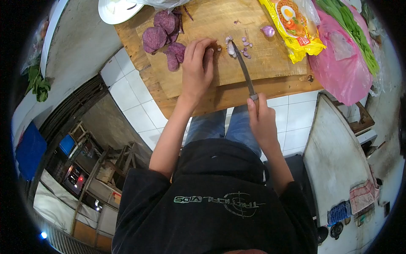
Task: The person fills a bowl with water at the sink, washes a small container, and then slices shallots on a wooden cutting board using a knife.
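My right hand (263, 118) is closed round the handle of a knife (244, 70), whose blade points away from me over the wooden board (169, 86). The blade's tip lies beside a pale peeled shallot (231, 47), with several small cut pieces (246, 53) just to its right. Resting on the board, my left hand (198, 63) has its fingers bent together; whatever is under them is hidden. Slices of purple tuber (155, 39) lie to the left of that hand. A purple unpeeled shallot (267, 31) sits farther right.
A yellow noodle packet (296, 29) lies at the board's right side, beside a pink plastic bag (338, 63) with green leafy stalks (353, 31) on it. A white plate (116, 12) is at the back left. White floor tiles show below the table.
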The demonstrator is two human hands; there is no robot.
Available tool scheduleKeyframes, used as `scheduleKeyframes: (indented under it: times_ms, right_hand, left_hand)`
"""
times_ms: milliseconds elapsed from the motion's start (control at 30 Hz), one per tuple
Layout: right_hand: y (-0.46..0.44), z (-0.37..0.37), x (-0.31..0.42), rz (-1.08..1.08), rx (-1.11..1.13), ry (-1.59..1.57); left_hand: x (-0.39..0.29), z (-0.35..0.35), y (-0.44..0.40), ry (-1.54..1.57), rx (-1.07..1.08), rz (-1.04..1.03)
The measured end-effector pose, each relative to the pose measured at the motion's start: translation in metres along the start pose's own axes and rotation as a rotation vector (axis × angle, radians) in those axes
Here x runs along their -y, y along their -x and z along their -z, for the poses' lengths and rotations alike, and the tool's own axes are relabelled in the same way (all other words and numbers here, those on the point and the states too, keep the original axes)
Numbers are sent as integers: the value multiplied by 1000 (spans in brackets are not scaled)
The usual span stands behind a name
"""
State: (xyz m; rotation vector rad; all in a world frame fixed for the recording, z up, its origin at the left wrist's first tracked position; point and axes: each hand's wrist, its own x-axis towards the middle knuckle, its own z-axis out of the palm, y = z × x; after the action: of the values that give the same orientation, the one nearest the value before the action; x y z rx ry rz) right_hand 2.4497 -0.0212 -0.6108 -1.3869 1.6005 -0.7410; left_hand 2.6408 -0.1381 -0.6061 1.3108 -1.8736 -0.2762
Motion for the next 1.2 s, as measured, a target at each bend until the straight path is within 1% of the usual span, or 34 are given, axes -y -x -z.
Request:
scheduleKeyframes:
  times_ms: [100,200,233,300,333,400,500,600,700,800,900,1000,1100,1200]
  right_hand:
    - [1,5,5,-61,-15,-15]
    - [-4,3,5,-7,2,-3]
    - [-5,2,5,35,-11,40]
    - [-7,-3,4,120,-38,126]
    - [-8,-5,4,133,-43,183]
    - [-11,-9,1,159,-53,296]
    - [-11,-18,3,70,-44,495]
    - [-5,-21,3,72,-77,499]
    - [-4,-8,1,117,10,229]
    - [0,-3,2,113,69,111]
    - [3,-7,-2,156,19,125]
    - [-1,-9,-2,143,-28,287]
    - [-3,-17,-4,111,-82,455]
    - [6,-13,5,25,-50,491]
  left_hand:
    - [-2,1,2,26,28,16]
    - [-2,0,3,-3,27,-23]
    - [-1,0,3,-21,20,-46]
    - [-1,-1,5,-12,-21,-7]
    - [-1,-1,7,-8,-42,12]
    - [0,0,8,-36,-56,-16]
    - [-1,0,7,-61,-73,-59]
    - [-3,2,10,-47,-78,-58]
    - [-4,4,11,-17,-87,-46]
    - [-2,5,11,6,-88,-40]
    - [0,5,12,27,-71,-21]
    - [2,6,13,23,-56,-25]
    - [-2,7,15,10,-43,-40]
    - [-12,10,17,-17,-39,-54]
